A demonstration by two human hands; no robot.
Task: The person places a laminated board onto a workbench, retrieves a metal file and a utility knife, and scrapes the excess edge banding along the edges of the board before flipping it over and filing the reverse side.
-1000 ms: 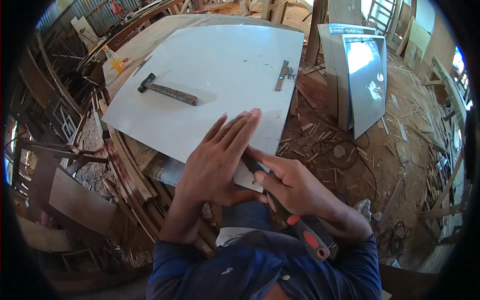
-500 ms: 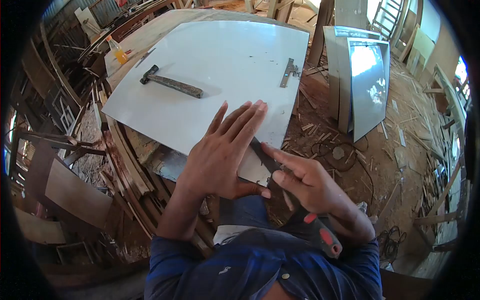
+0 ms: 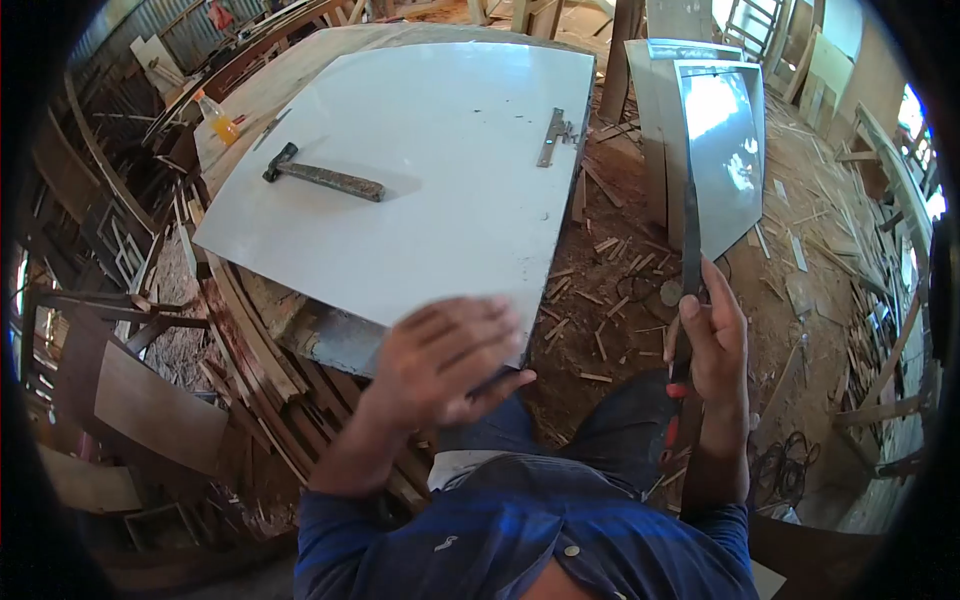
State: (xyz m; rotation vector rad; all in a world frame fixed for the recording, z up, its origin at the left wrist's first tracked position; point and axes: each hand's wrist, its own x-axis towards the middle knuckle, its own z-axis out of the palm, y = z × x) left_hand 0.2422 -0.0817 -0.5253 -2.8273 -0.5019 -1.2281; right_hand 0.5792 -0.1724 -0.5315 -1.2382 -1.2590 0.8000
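Right of centre, the right hand (image 3: 722,340) grips a file (image 3: 691,235), fingers closed, clear of the panel (image 3: 400,250), filing completion unconfirmed; left hand (image 3: 430,358) loosely open, seemingly empty.

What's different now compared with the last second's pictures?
The right hand has swung the flat dark tool rightward, off the white panel's near corner, and now holds it clear of the panel. The left hand, blurred, has turned its fingers rightward near that corner; contact is unclear. Nothing visible was let go. The hammer, metal hinge and bottle stayed put.
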